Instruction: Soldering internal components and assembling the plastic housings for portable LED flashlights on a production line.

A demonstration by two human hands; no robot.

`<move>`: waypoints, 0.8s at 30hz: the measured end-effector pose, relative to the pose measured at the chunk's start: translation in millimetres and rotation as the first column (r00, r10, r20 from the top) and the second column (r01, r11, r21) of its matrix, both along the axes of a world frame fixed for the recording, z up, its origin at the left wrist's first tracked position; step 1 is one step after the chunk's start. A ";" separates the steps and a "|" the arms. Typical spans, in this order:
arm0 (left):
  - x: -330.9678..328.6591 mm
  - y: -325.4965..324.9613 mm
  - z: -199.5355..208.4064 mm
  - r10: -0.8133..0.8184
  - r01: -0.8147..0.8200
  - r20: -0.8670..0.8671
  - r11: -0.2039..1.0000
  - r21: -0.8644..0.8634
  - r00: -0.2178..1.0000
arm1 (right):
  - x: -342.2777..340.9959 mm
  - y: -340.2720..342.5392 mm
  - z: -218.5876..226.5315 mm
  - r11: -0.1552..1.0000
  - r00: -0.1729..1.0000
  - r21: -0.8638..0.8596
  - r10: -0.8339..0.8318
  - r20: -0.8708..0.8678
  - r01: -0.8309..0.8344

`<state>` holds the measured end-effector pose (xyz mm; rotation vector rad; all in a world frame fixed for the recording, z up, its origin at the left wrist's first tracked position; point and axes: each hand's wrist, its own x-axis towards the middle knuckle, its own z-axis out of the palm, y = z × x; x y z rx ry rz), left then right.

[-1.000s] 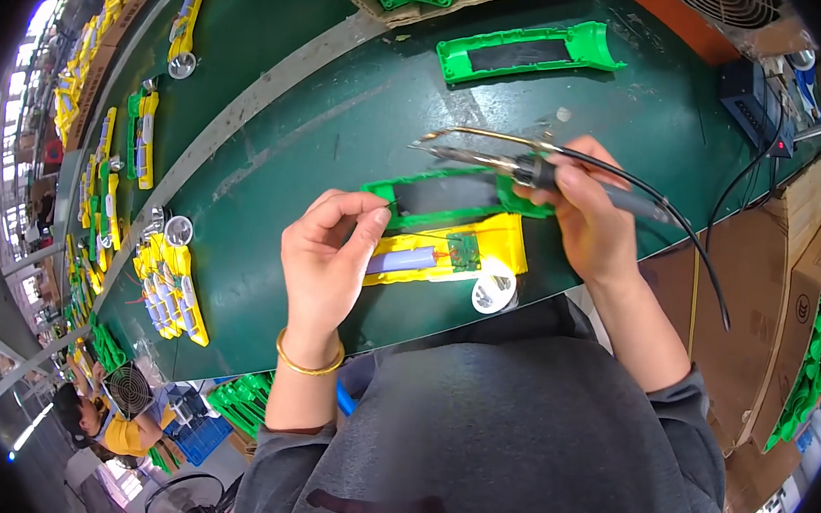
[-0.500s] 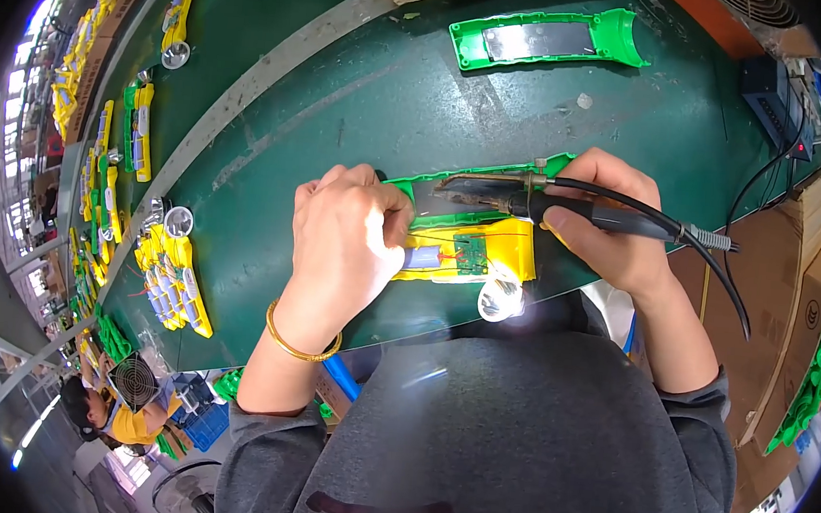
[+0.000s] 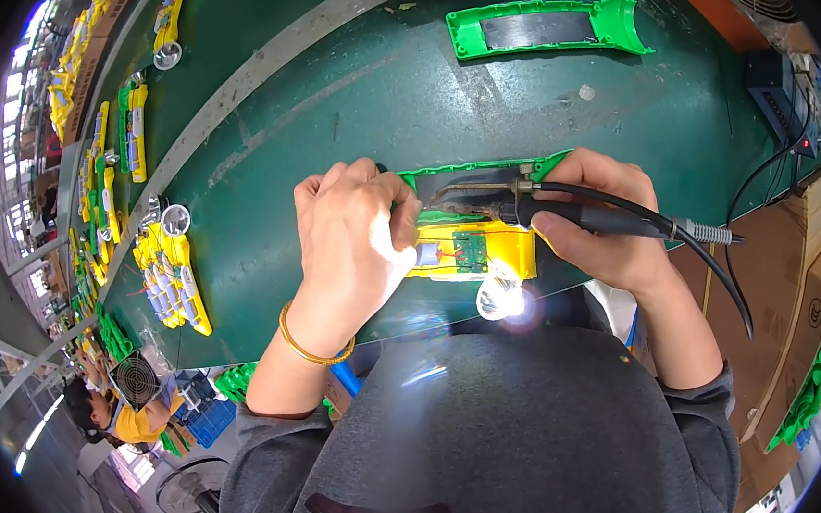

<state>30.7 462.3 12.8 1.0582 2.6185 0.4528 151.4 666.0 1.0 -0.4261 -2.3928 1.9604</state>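
My right hand (image 3: 616, 220) grips a black soldering iron (image 3: 592, 217) with a thin metal feed tube along its top. Its tip points left, over the dark panel of a green plastic shell (image 3: 480, 170). Against the shell's near side lies an opened yellow flashlight housing (image 3: 515, 249) with a green circuit board (image 3: 471, 252), thin wires and a pale cylindrical battery cell (image 3: 428, 255). A round reflector (image 3: 498, 299) at its near right shines brightly. My left hand (image 3: 354, 238) is closed at the left ends of shell and housing; its fingers hide whatever they pinch.
Another green shell (image 3: 549, 31) lies farther back. Several yellow assemblies (image 3: 170, 276) with cells are grouped at left. A dark box with a red light (image 3: 779, 102) and a cable stand at right, near a brown carton (image 3: 756, 274). A person in yellow (image 3: 137, 423) sits at lower left.
The iron has shifted slightly left, and my left hand has edged right at the wrist. A bright glare now shows at the reflector's right side.
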 end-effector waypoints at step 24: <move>5.1 11.8 1.4 -0.005 0.008 -0.078 0.999 0.033 0.997 | 2.9 7.9 1.8 0.999 0.999 -0.040 -0.006 0.033 0.007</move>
